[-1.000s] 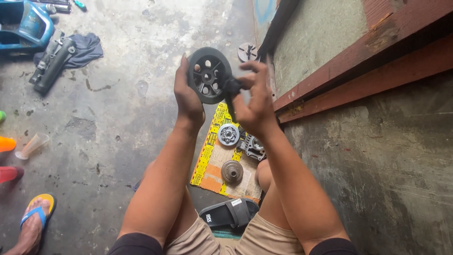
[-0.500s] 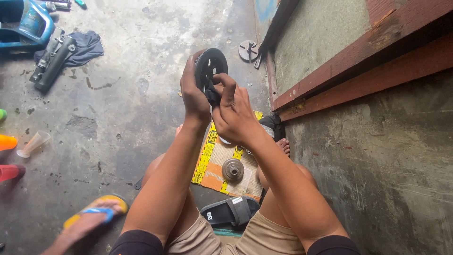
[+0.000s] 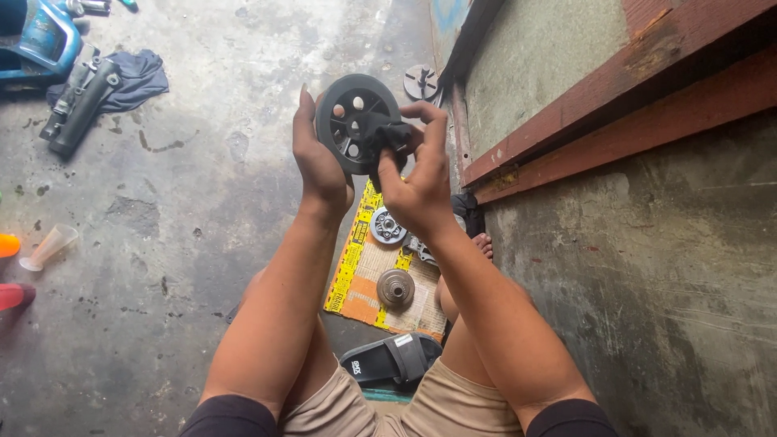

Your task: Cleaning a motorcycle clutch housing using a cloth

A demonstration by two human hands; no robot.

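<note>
Holding a black wheel (image 3: 354, 121) up near top centre, the left hand (image 3: 320, 166) cups its rim with fingers wrapped behind. The right hand (image 3: 421, 182) pinches a dark rag (image 3: 387, 139) against the hub (fingers closed tight on it). Below lie a cardboard sheet (image 3: 364, 283) with a metal disc (image 3: 396, 287), then a black sandal (image 3: 392, 360).
</note>
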